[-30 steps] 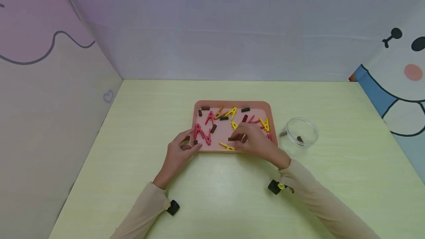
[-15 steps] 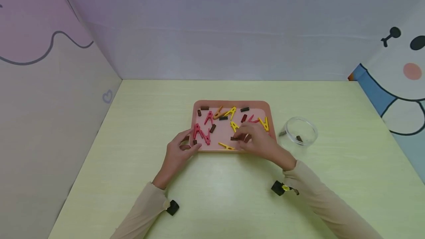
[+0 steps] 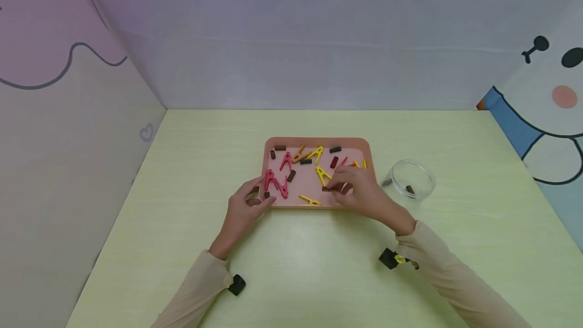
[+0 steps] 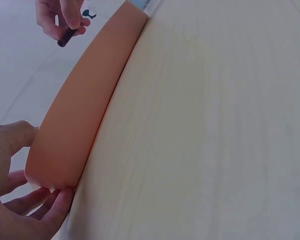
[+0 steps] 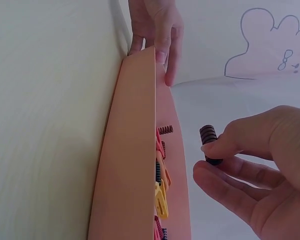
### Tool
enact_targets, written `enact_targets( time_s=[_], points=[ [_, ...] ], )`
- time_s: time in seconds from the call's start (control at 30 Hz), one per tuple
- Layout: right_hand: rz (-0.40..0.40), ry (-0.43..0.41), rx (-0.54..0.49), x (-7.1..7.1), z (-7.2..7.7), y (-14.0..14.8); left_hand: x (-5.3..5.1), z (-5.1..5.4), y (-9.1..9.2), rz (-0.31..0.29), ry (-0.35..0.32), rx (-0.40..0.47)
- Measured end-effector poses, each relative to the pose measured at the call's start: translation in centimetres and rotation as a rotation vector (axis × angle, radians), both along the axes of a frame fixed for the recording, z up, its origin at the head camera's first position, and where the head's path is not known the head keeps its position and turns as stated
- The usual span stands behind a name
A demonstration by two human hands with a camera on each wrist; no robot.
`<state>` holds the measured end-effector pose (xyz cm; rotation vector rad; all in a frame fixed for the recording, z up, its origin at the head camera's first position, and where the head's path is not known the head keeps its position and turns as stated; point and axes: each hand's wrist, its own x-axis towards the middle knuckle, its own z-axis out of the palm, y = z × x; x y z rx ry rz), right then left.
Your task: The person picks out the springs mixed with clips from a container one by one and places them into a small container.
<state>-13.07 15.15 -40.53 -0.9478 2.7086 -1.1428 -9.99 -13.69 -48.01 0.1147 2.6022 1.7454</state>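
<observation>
A pink tray (image 3: 300,180) lies on the table with several red, yellow and orange clips and dark springs spread inside. My left hand (image 3: 243,204) grips the tray's left front corner, thumb at the near rim and fingers around the side. Above the tray's right half, my right hand (image 3: 357,191) pinches a dark coil spring (image 5: 208,135) between thumb and fingers. In the left wrist view the spring shows clear above the rim. A yellow clip (image 3: 322,175) lies just left of the right fingers. The right hand covers part of the tray's front right corner.
To the right of the tray stands a round clear dish (image 3: 413,180), with a dark spring (image 3: 410,190) seen in it. Another small dark piece (image 3: 387,182) shows at its left edge. Printed cloth walls (image 3: 282,39) rise behind and beside the table (image 3: 218,140).
My right hand has moved a little to the right with the spring pinched in it, uncovering more of the yellow clip. The left hand stays on the tray.
</observation>
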Motion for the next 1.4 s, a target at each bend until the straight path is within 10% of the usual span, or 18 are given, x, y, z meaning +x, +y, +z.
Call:
enact_targets(
  time_s=[1.4],
  points=[
    [-0.061, 0.139, -0.026, 1.6, 2.4, 3.5, -0.1, 0.1, 0.1, 0.005, -0.008, -0.019]
  ],
)
